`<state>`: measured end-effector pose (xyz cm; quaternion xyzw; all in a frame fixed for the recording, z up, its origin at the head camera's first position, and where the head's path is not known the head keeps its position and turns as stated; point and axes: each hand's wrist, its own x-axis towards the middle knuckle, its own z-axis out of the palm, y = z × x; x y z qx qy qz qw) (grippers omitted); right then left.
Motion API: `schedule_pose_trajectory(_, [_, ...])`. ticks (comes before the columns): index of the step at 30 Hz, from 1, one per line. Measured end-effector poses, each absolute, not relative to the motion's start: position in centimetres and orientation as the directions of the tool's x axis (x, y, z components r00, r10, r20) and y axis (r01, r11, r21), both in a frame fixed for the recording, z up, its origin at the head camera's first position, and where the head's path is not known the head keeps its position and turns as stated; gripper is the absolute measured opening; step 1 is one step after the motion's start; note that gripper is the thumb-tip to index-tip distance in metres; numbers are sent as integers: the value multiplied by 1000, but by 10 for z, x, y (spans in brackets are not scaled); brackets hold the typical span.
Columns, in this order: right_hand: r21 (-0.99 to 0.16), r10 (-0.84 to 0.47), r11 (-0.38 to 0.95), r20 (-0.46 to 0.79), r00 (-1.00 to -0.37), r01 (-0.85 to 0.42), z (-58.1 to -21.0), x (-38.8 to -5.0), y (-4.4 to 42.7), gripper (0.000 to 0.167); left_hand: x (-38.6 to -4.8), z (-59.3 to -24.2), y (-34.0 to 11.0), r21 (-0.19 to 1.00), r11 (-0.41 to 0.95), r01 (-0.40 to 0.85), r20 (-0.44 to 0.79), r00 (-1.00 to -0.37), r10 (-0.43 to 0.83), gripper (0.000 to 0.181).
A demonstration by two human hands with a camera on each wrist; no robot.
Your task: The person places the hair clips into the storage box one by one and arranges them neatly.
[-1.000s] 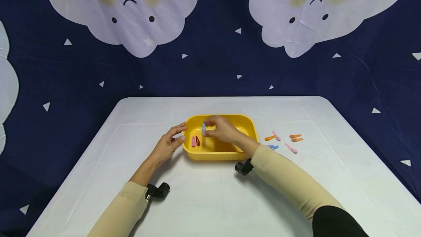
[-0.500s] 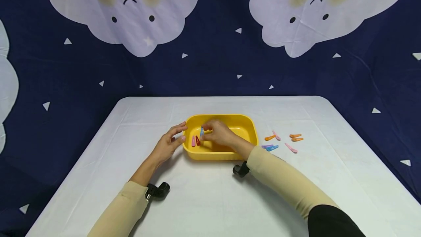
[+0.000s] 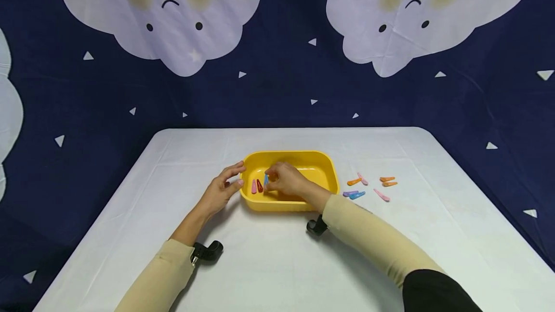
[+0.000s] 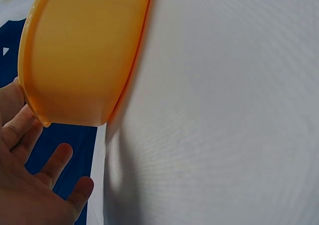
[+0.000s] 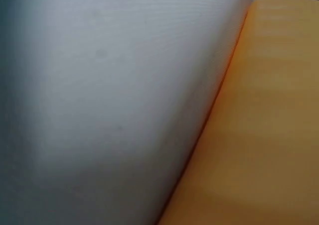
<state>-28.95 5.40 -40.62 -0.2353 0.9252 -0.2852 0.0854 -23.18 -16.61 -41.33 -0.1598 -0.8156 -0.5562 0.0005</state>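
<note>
A yellow plastic tray (image 3: 286,206) stands on the white table. Inside its left part lie a pink hair clip (image 3: 254,187) and a dark red hair clip (image 3: 259,186), side by side. My right hand (image 3: 288,180) reaches into the tray and pinches a blue hair clip (image 3: 266,179) just right of the red one, low near the tray floor. My left hand (image 3: 218,190) touches the tray's left end, its fingers loosely spread along the rim (image 4: 25,60). In the right wrist view only the tray's outer wall (image 5: 269,110) shows, and the hand is out of frame.
Right of the tray, several loose hair clips lie on the table: an orange one (image 3: 354,182) beside a pink one (image 3: 363,179), a purple one (image 3: 350,193) touching a blue one (image 3: 357,195), two orange ones (image 3: 389,184) and another pink one (image 3: 382,195).
My right hand has moved slightly left and lower with the blue hair clip, bringing it beside the red one near the tray floor. The left hand has stayed at the tray's end.
</note>
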Motion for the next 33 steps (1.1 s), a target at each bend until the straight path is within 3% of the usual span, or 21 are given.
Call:
schedule_pose_trajectory(14, [-464, -521, 751, 21, -854, -470, -408, -289, 53, 49, -233, -414, -166, 908, 327, 262, 178, -948, 264, 40])
schedule_pose_trajectory(33, [-409, -515, 780, 10, -857, -473, -410, -288, 52, 46, -232, -413, -166, 912, 323, 254, 171, -949, 264, 41])
